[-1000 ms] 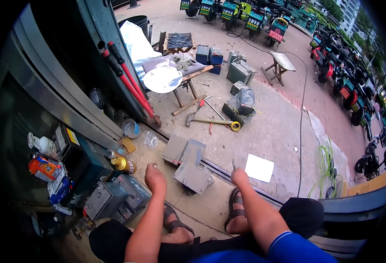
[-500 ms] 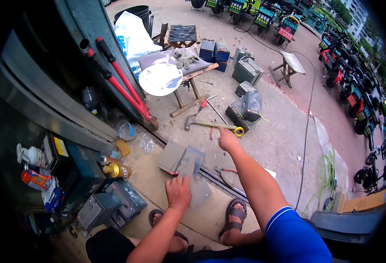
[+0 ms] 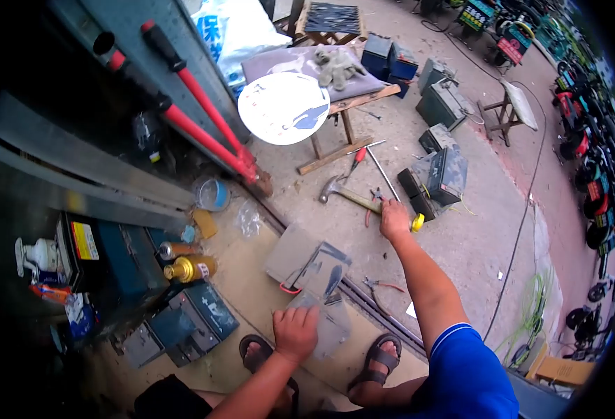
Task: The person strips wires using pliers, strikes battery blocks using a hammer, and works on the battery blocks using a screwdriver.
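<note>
My right hand [image 3: 394, 219] is closed at the handle end of a hammer [image 3: 353, 197], beside a roll of yellow tape [image 3: 417, 223]. Small pliers jaws show just above its fingers. My left hand [image 3: 295, 332] is closed low over a grey battery [image 3: 330, 334] between my feet; whether anything is in its fingers is hidden. Two more grey batteries, one of them the left one [image 3: 290, 257], stand against that one, with a short red wire [image 3: 289, 288] between them. Red-handled pliers [image 3: 383, 285] lie by the door track.
Red bolt cutters [image 3: 206, 133] lean on the door frame at the left. A stool [image 3: 349, 101] bears gloves and a round white sheet [image 3: 283, 108]. Dark batteries [image 3: 447, 174] stand beyond the hammer. Gold cans [image 3: 190, 268] and more batteries [image 3: 210, 311] are at the left.
My right hand has moved forward from near the white paper to the hammer handle. The pliers now lie on the ground by the track. My left hand has moved right, over the near battery.
</note>
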`<move>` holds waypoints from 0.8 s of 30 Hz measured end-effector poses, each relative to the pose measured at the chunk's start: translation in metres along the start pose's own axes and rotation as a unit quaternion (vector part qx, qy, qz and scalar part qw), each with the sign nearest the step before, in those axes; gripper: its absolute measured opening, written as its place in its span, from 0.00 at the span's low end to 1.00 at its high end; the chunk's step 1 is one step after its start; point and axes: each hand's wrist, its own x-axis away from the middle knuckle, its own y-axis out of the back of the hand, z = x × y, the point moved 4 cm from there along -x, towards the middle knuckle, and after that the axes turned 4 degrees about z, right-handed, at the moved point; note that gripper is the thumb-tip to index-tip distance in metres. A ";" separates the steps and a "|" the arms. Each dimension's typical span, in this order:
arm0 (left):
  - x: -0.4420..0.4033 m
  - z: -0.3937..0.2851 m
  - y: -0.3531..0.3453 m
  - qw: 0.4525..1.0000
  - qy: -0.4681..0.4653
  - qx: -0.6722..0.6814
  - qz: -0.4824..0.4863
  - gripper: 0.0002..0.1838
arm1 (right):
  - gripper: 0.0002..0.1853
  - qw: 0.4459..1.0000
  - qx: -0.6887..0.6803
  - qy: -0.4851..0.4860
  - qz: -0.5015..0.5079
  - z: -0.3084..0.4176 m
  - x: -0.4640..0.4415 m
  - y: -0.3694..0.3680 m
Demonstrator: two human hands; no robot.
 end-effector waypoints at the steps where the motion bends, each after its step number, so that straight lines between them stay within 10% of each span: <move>1: -0.002 0.001 0.000 1.000 0.008 0.000 0.002 0.14 | 0.14 0.999 0.013 0.018 0.048 0.001 0.001 -0.004; 8: 0.004 -0.002 0.002 1.000 0.003 -0.004 -0.018 0.11 | 0.20 0.976 -0.163 -0.107 0.095 0.034 0.033 0.046; 16: 0.010 0.000 0.011 0.997 -0.016 0.035 -0.062 0.10 | 0.25 0.936 -0.312 -0.026 -0.162 0.082 0.171 0.221; 21: -0.023 0.029 0.087 0.931 0.277 0.201 -0.130 0.09 | 0.16 0.798 -0.595 0.087 0.043 0.158 0.239 0.327; 24: -0.047 0.052 0.162 0.869 0.287 0.319 -0.245 0.11 | 0.15 0.837 -0.546 0.038 0.018 0.183 0.267 0.329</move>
